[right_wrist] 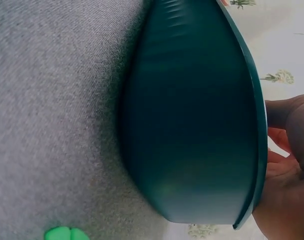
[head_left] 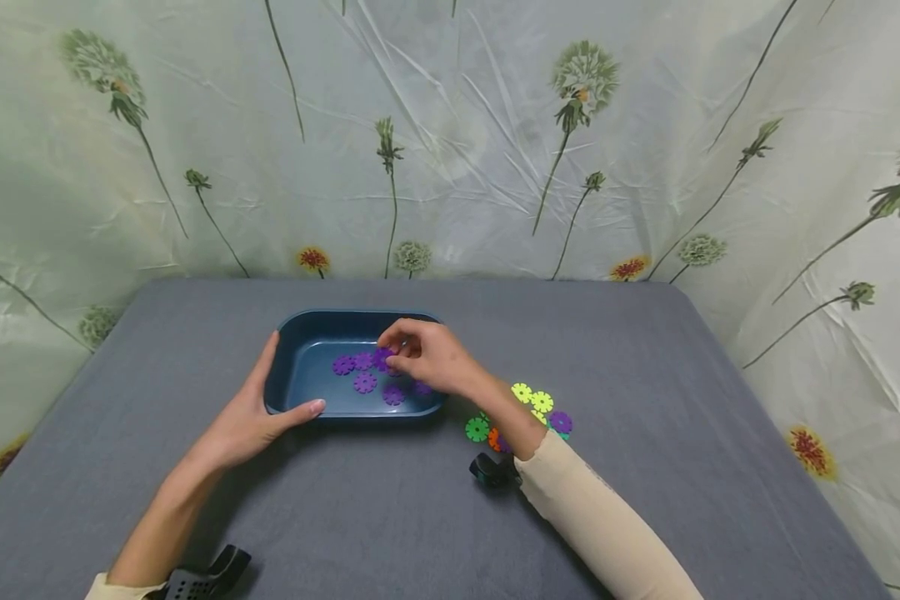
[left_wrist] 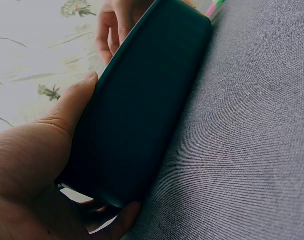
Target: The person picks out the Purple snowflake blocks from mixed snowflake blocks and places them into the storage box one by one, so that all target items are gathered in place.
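A dark blue plastic tray (head_left: 360, 410) lies on the grey cloth, with several purple notched discs (head_left: 365, 382) on its floor. My left hand (head_left: 251, 421) grips the tray's left end, the thumb over the front rim and the fingers along the left side. Inside the tray's right half, my right hand (head_left: 431, 357) pinches a purple notched disc (head_left: 382, 359) between thumb and fingers. In the right wrist view the tray wall (right_wrist: 191, 120) hides the fingertips.
Right of the tray, partly under my right forearm, lie loose notched discs: green (head_left: 477, 429), yellow (head_left: 542, 402), orange and purple (head_left: 561, 422). A dandelion-print curtain (head_left: 480, 150) hangs behind the cloth-covered table (head_left: 390, 517).
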`<state>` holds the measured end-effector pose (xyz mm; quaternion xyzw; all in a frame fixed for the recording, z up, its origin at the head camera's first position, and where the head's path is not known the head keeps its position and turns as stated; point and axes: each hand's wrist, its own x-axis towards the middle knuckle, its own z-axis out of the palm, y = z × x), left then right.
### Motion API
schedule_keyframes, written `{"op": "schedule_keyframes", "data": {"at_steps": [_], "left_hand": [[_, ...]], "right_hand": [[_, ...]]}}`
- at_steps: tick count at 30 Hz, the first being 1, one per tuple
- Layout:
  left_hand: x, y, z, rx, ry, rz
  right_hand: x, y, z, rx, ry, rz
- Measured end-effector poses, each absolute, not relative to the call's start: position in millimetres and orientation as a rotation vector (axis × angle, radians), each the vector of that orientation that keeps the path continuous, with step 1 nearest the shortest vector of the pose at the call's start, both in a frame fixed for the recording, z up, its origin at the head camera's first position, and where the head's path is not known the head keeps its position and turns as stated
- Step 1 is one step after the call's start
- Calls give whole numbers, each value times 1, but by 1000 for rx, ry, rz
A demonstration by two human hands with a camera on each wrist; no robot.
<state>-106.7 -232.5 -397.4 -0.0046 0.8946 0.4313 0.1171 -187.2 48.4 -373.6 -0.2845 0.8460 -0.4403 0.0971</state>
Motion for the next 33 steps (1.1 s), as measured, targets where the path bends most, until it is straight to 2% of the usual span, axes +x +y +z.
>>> {"op": "schedule_keyframes", "data": {"at_steps": [33], "left_hand": [[-105,-232,-396,1,2620,1247]], "right_hand": [[-199,26,-373,-853,2367,-926]]}}
